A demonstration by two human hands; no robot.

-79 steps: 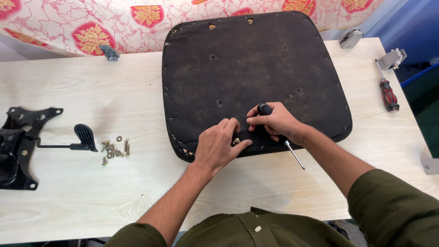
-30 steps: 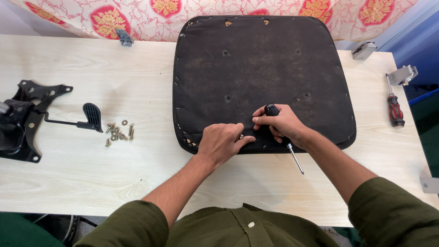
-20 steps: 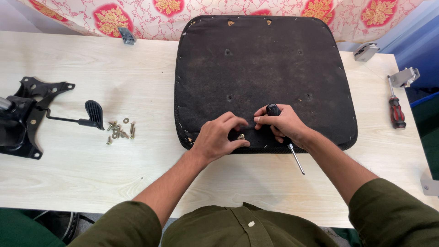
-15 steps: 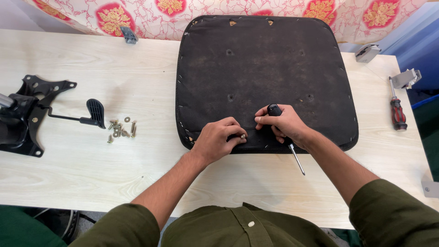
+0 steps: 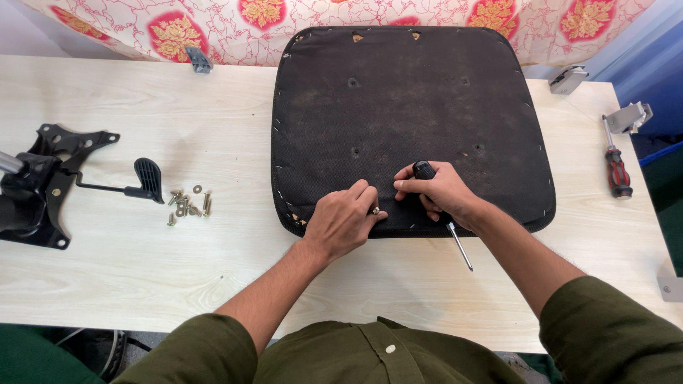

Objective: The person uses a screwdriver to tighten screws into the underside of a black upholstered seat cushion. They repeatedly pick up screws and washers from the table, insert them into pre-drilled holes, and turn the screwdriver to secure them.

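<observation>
At the near edge of the black seat base (image 5: 413, 121) on the worktop (image 5: 128, 270), the left hand (image 5: 343, 222) pinches a small screw (image 5: 375, 210) just left of the right hand (image 5: 437, 192), which grips a screwdriver (image 5: 445, 213) whose shaft points near-right

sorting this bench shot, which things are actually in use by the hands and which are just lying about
In use:
- left hand pinching a small screw
- right hand holding a black-handled screwdriver
- black seat base

Lying about:
- loose screws
- black chair mechanism
- red screwdriver
- metal brackets
</observation>
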